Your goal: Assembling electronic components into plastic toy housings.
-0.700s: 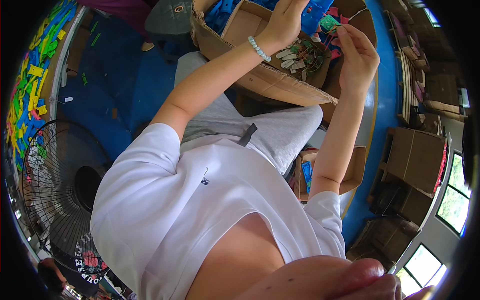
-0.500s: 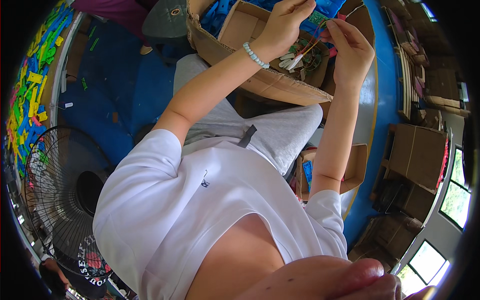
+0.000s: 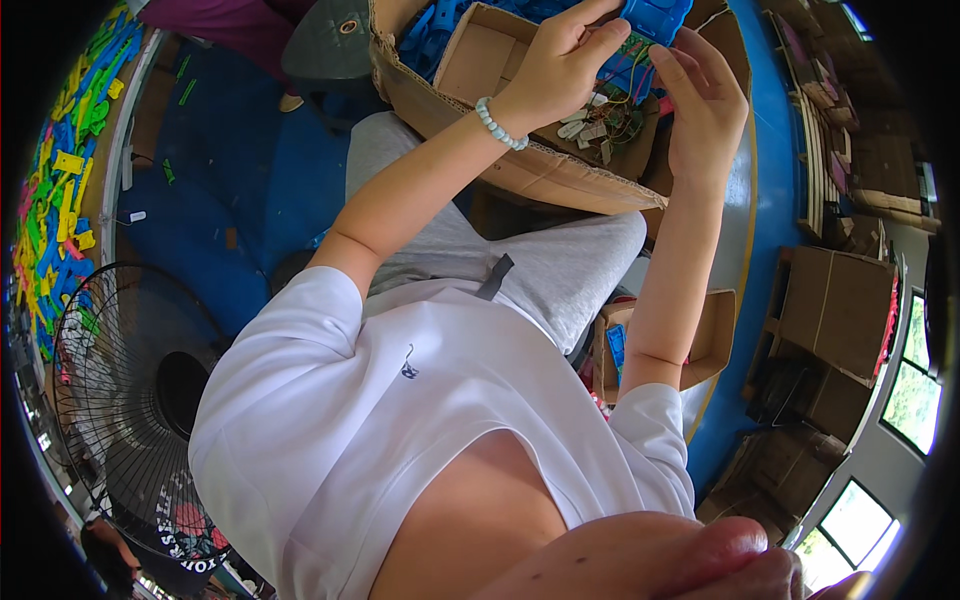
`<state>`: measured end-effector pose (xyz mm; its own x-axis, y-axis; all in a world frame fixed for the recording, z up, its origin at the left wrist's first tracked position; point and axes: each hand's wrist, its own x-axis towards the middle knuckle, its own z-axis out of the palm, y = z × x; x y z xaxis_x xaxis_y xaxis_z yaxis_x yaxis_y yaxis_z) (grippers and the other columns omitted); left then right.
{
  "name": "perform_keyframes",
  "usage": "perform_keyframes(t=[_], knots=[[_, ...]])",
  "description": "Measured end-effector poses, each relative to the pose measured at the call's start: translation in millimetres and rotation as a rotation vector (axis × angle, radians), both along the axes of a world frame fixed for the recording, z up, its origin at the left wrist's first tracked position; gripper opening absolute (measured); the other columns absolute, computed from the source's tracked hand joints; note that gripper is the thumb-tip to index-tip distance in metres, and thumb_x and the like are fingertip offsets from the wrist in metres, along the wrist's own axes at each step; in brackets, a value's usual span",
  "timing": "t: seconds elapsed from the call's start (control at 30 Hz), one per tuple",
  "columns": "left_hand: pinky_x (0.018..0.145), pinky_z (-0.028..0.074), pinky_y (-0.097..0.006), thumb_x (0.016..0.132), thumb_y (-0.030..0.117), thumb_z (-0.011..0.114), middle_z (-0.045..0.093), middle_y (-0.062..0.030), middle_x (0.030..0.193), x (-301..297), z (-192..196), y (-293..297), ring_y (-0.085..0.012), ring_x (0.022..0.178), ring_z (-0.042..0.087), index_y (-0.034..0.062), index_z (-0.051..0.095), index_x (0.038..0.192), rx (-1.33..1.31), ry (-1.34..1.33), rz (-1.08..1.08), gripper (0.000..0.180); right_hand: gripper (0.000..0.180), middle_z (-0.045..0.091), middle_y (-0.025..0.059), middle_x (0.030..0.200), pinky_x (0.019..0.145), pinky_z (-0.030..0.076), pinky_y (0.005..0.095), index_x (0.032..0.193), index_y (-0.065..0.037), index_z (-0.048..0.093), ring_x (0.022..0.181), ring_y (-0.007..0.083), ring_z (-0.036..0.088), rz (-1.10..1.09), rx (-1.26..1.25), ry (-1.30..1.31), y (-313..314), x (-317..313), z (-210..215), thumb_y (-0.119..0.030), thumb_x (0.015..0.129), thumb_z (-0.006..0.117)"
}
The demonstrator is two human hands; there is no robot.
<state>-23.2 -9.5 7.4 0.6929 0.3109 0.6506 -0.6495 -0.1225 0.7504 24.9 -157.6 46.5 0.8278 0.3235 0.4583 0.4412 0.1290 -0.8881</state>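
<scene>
My left hand [image 3: 572, 72], with a pale bead bracelet on the wrist, grips a blue plastic shell [image 3: 655, 20] at the top of the view. Its thumb lies along the shell's near edge. My right hand [image 3: 706, 105] is closed at the other side of the shell, thumb and fingertips at its edge; part of that grip is hidden. Between the hands a small green circuit board [image 3: 636, 47] shows against the blue plastic. Thin coloured wires [image 3: 640, 80] hang from it. Below, white pieces [image 3: 592, 130] and more wired green boards [image 3: 628, 122] lie in a small carton.
A large cardboard box [image 3: 560, 180] in front of my knees holds blue parts [image 3: 425, 45] and an inner carton [image 3: 485, 50]. A black fan [image 3: 130, 400] stands at left, near piled coloured plastic pieces [image 3: 65, 210]. Another open carton [image 3: 712, 335] sits beside my right leg.
The blue shell has come up into fuller view between my hands. My left hand has shifted slightly left and down. The wires that hung below my right fingers now sit beneath the shell.
</scene>
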Motion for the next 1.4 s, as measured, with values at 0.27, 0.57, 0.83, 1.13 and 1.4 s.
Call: perform_keyframes(t=[0.27,0.57,0.83,1.13,1.4], knots=[[0.092,0.047,-0.024,0.099,0.016,0.06,0.065,-0.009,0.119,-7.5,-2.0,-10.1,-0.0123,0.106,0.06,-0.0065,0.055,0.132,-0.376,0.134,-0.195,0.04,0.035,0.071,0.0164,0.105,0.076,0.054,0.0256,0.119,0.011,0.063,0.089,0.0164,0.068,0.053,0.135,0.129,-3.6,5.6,-9.9,0.004,0.085,0.071],[0.092,0.048,-0.024,0.098,0.009,0.06,0.066,-0.0071,0.114,-1.6,-7.5,-13.9,-0.0099,0.103,0.06,-0.0047,0.057,0.131,-0.506,0.103,-0.235,0.036,0.035,0.071,0.0166,0.103,0.084,0.055,0.0276,0.118,0.012,0.063,0.092,0.0181,0.069,0.053,0.112,0.025,-4.3,6.2,-15.7,0.006,0.085,0.071],[0.086,0.055,-0.026,0.097,0.008,0.06,0.067,-0.0093,0.116,7.9,22.5,-12.1,-0.0148,0.097,0.067,-0.0013,0.049,0.138,-0.833,0.009,-0.635,0.044,0.036,0.068,0.0128,0.109,0.084,0.05,0.0285,0.122,0.007,0.062,0.094,0.0149,0.062,0.322,0.25,0.258,-15.4,16.5,-28.6,-0.003,0.088,0.069],[0.083,0.056,-0.025,0.096,0.005,0.062,0.066,-0.0045,0.111,25.6,21.0,19.8,-0.0114,0.096,0.065,0.0064,0.044,0.142,-0.849,0.045,-0.762,0.05,0.025,0.07,0.0067,0.087,0.063,0.048,0.0211,0.114,0.006,0.067,0.069,0.0088,0.06,0.475,-0.095,0.374,-21.5,12.1,-58.9,-0.002,0.09,0.069],[0.063,0.058,-0.031,0.105,0.032,0.046,0.069,-0.0144,0.1,-4.1,4.0,9.7,-0.0163,0.073,0.068,0.0082,0.042,0.144,-0.391,0.395,-0.423,0.046,0.015,0.068,0.013,0.097,0.059,0.058,0.025,0.104,0.005,0.069,0.072,0.0167,0.07,-0.381,-0.282,-0.85,-17.6,24.6,-5.4,0.003,0.09,0.067]])
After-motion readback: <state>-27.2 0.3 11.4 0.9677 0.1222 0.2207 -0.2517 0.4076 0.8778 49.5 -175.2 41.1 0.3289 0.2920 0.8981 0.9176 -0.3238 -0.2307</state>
